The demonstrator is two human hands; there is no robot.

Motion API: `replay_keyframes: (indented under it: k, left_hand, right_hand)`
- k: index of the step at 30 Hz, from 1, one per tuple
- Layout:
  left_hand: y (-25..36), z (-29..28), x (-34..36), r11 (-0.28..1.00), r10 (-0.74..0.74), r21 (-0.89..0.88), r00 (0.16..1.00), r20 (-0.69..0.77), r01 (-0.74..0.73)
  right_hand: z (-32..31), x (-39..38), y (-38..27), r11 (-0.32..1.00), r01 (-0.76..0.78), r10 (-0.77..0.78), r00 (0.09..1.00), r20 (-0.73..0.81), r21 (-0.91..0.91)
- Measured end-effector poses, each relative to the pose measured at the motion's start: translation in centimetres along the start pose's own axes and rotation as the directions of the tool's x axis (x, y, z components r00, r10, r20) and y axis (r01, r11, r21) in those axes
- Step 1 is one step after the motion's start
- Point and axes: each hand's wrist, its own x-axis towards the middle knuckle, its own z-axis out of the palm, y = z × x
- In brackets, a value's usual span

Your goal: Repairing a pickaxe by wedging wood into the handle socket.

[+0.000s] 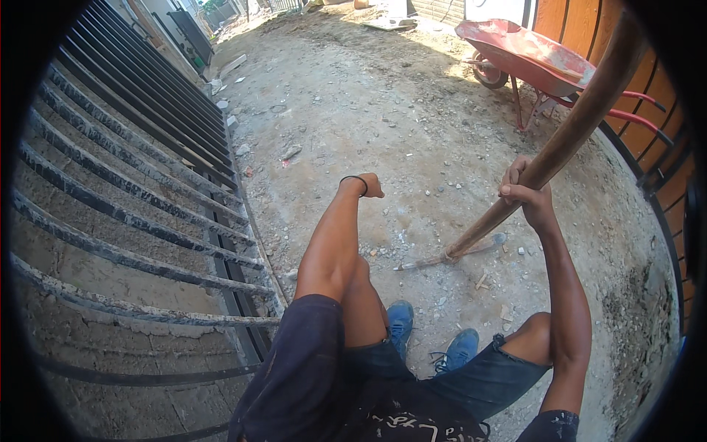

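Observation:
A pickaxe leans up from the ground, its long wooden handle (578, 121) rising toward the upper right. The narrow metal head (475, 249) rests on the gravelly dirt in front of my feet. My right hand (532, 197) is wrapped round the handle about midway, thumb across it. To the left, my left hand (373, 186), with a dark band at its wrist, is held out over the ground, apart from the pickaxe. It looks curled into a fist, and I see nothing in it; its fingers are partly hidden.
A metal bar gate (147, 173) runs along my left. At the upper right a red wheelbarrow (519, 55) stands beside an orange-brown slatted fence (666, 173). Small stones lie scattered over the dirt. My blue shoes (458, 349) are planted close behind the pickaxe head.

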Motion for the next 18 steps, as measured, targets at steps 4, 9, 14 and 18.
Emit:
replay_keyframes:
  k: [4,9,14,18]
  left_hand:
    - [-1.8,0.1,-0.5,1.0,-0.009,-0.001,1.0,-0.022,0.009]
    - [-1.4,0.1,-0.4,1.0,0.019,-0.008,1.0,-0.015,-0.019]
    - [-0.3,-0.3,-0.6,1.0,0.027,-0.015,0.999,-0.02,-0.027]
    - [-1.2,-0.3,-1.6,1.0,0.021,0.014,0.999,-0.033,-0.02]
  right_hand:
    - [0.6,0.3,-0.2,1.0,0.015,-0.015,1.0,0.015,0.003]
    - [0.4,0.2,-0.1,1.0,0.005,-0.005,1.0,0.012,0.009]
    - [-0.1,0.0,-0.1,1.0,0.006,-0.006,1.0,0.006,-0.016]
    - [0.5,0.3,-0.3,1.0,0.004,-0.004,1.0,0.024,-0.002]
